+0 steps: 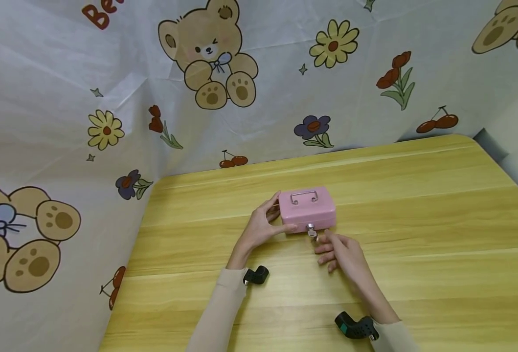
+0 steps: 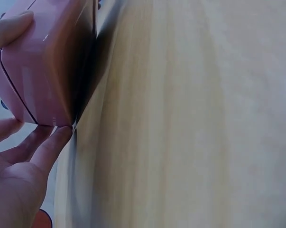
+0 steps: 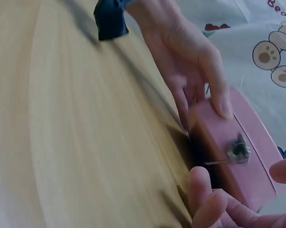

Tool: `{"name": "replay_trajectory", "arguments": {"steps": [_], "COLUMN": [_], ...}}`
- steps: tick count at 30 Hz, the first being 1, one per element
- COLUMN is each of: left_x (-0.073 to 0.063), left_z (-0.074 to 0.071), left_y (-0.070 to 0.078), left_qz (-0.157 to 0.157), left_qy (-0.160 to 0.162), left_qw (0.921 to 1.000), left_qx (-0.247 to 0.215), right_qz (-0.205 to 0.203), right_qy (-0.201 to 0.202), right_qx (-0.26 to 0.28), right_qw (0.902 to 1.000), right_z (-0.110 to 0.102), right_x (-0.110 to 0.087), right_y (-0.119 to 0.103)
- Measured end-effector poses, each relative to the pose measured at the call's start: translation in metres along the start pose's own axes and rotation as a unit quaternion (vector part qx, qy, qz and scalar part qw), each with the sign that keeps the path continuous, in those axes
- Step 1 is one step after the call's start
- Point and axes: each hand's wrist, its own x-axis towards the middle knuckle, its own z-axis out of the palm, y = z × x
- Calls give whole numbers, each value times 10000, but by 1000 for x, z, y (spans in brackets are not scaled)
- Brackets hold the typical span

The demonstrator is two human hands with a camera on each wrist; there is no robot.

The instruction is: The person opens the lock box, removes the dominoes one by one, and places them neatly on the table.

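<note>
A small pink cash box (image 1: 308, 209) has a silver carrying handle (image 1: 304, 196) folded on its lid. Keys (image 1: 312, 232) hang at the lock on its front face, and they look blurred in the right wrist view. My left hand (image 1: 260, 225) grips the box's left end, thumb on the front and the other fingers at the side. In the left wrist view, the fingertips (image 2: 57, 137) touch the box's lower edge. Close to the keys and the front right corner is my right hand (image 1: 342, 252), its fingers loosely bent, with nothing between them.
The box is at the middle of a wood-grain table (image 1: 417, 220). Behind and to the left hangs a white cloth (image 1: 276, 127) printed with bears and flowers. Black wrist cameras (image 1: 357, 326) are strapped over both light sleeves.
</note>
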Motion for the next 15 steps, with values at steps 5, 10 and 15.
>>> {"name": "replay_trajectory", "arguments": {"steps": [5, 10, 15], "left_x": [-6, -9, -11], "left_z": [1, 3, 6], "left_y": [-1, -4, -3], "left_qz": [110, 252, 337], "left_qy": [53, 24, -24], "left_qw": [9998, 9990, 9982], "left_qx": [164, 358, 492], "right_qz": [-106, -620, -1719], "right_qy": [100, 256, 338], "right_qx": [-419, -807, -1537], "right_qw": [9990, 9945, 9725], "right_z": [-23, -42, -55], "right_x": [-1, 4, 19], "right_y": [-1, -7, -11]}}
